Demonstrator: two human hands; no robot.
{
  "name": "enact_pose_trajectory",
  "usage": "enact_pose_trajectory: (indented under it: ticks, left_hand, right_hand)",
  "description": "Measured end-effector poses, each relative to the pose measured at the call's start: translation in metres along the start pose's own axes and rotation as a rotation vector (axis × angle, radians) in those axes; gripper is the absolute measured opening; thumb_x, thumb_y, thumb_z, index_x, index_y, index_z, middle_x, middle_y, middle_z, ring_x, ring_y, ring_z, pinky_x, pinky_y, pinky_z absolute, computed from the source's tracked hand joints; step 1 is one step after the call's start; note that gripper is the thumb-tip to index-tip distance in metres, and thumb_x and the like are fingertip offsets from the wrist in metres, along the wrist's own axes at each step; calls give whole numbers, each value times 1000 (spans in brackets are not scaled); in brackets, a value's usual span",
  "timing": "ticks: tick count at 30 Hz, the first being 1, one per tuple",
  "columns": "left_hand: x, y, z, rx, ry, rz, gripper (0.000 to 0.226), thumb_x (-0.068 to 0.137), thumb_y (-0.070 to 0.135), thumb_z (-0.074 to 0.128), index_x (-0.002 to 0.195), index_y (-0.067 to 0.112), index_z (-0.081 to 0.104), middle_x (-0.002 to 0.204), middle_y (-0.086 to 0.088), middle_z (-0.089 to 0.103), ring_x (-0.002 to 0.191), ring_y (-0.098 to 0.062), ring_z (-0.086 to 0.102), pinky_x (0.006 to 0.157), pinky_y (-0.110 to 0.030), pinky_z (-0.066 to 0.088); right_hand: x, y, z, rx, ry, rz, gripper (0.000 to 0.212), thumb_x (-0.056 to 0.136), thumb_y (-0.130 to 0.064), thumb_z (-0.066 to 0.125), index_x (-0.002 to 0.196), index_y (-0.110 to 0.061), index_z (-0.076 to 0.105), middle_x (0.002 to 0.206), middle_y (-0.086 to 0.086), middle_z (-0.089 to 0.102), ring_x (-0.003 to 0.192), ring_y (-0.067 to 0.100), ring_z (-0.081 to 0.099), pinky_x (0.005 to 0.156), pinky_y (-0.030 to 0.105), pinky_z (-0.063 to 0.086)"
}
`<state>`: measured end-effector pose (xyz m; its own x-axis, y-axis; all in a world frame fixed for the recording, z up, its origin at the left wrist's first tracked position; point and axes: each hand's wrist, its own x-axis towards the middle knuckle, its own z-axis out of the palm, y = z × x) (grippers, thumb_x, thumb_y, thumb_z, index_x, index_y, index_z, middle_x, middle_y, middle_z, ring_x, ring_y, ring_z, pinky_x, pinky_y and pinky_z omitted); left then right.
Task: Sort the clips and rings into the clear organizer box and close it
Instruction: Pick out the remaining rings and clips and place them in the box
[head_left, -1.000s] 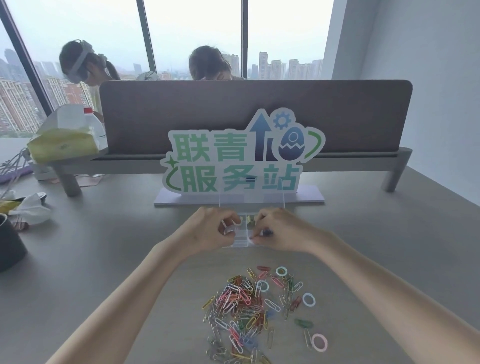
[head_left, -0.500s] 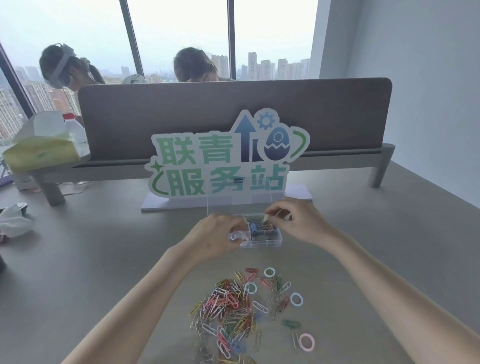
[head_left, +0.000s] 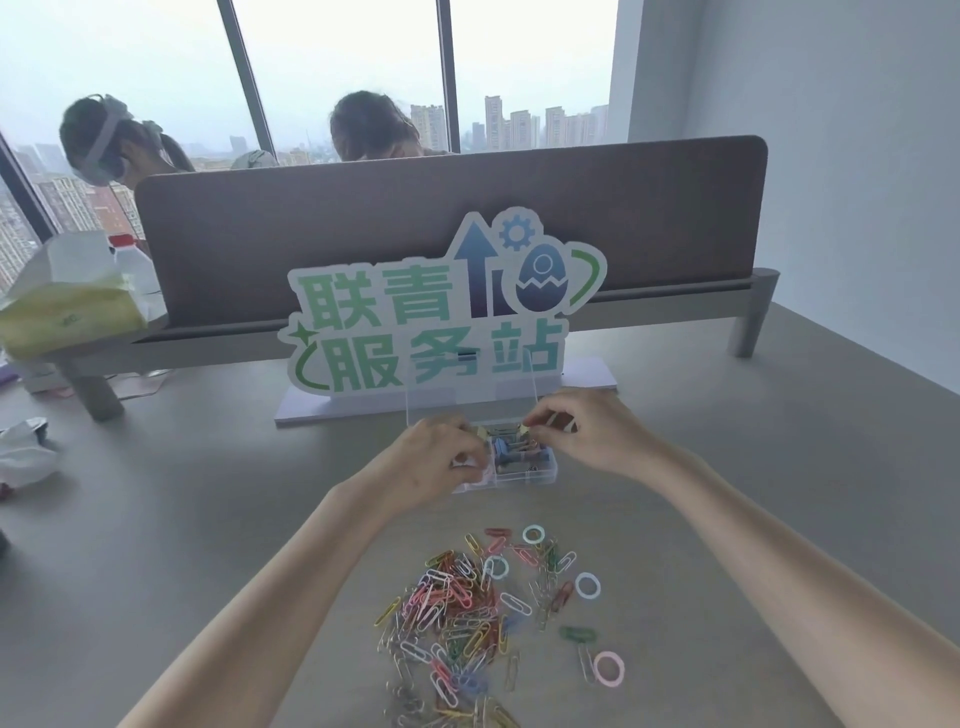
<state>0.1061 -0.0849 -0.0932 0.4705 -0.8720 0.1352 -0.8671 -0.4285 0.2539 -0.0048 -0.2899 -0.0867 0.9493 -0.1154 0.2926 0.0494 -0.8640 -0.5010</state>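
The fingers of the right hand are pinched together on a small pale clip, held just above the far side of the clear organizer box. The fingers of the left hand are curled in and nip another small yellowish clip at the box's left end, that hand lying across the box's left part so what sits under it is hidden. The box rests on the grey desk between the two hands, its transparent lid standing upright at the back; blue and dark clips show inside its middle compartment, though the dividers are hard to make out. Both forearms reach in from the near edge. Nearer the person, well apart from the box, a loose heap of coloured paper clips is spread over the desk, with several small rings around its right side: a green one, a mint one, a white one and a pink one. Just behind the box stands a cut-out sign with green characters on a flat white base, and behind that a brown divider panel runs across the desk. To the left are a crumpled white wrapper and a yellow-green tissue pack. Two people sit beyond the panel before tall windows.
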Motion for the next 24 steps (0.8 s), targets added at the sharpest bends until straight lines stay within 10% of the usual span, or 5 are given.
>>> enact_pose_trajectory:
  ticks: [16,24]
  left_hand:
    - [1,4,20,296,-1,133,28,85,-6,55,75,20,53,92,2,55,78,-21,58,71,-40,51]
    - [-3,-6,33,250,50,114,19,88,2,59,98,18,63,111,3,57,89,-20,60,78,-36,54]
  right_hand:
    - [-2,-8,0,-8,-18,-10,9,90,-24,67,93,-21,76,76,-18,67,68,-16,57,68,0,40]
    - [-4,-16,-4,1,-13,-13,9,90,-25,66,90,-25,75,77,-16,71,72,-11,61,65,2,40]
